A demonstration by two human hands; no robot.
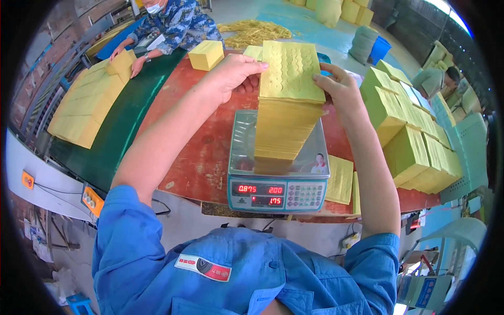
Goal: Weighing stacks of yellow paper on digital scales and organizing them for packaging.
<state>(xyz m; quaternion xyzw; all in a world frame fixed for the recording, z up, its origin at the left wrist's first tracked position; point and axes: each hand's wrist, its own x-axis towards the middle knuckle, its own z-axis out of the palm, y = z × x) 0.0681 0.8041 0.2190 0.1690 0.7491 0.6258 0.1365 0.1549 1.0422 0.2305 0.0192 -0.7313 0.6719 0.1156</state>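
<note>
A tall stack of yellow paper sheets (289,126) stands on the metal pan of a digital scale (241,147) with a lit red display. Rows of wavy punched marks run across its top sheet. My left hand (236,76) pinches the upper left edge of the paper, thumb on top and fingers curled at the side. At the upper right edge, my right hand (338,86) grips the paper between thumb and fingers. How many sheets each hand holds cannot be made out.
Yellow paper lies on the red table (184,136) right of the scale. More paper stacks (409,121) stand along its right side, and a paper block (206,55) at the back. Left, a co-worker (178,26) touches paper blocks (89,105) by a green conveyor belt (131,105).
</note>
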